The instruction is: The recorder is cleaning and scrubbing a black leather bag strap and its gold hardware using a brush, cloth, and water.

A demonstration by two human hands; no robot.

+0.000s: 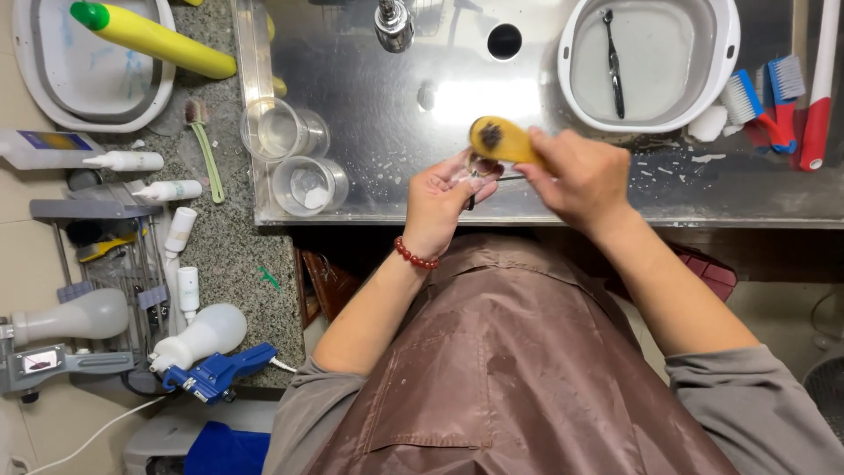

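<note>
Seen from above, both hands are over the front edge of a steel sink (pixel 422 132). L hand (pixel 437 200), w/ a red bead bracelet (pixel 415 257) at the wrist, is curled palm-up, fingers pinching a small dark item (pixel 479 167); too small and too hidden to say what it is. R hand (pixel 576 180) is closed round the handle of a yellow-brown brush (pixel 499 139), its worn head w/ a dark patch facing up and touching or just above the item in the L hand. Brush sits between the 2 hands, close to the sink's near rim.

In the sink: 2 clear plastic cups (pixel 294 158) lie at the left, 1 behind the other. A white round basin (pixel 649 57) stands at the back right w/ cloudy water and a black toothbrush-like tool (pixel 614 62) in it. Right of the basin, blue and red brushes (pixel 765 97) and a red-and-white handle (pixel 819 88) lie beside each other. White flecks dot the steel near the hands.

On the speckled bench (pixel 233 255) to the left: a yellow bottle w/ green cap (pixel 154 40) across a grey-white tub (pixel 92 66), a green-handled brush (pixel 204 145), several small white squeeze bottles (pixel 167 189), and a blue spray gun w/ white bulb (pixel 211 356). Person wears a brown apron (pixel 510 369) over grey sleeves.
</note>
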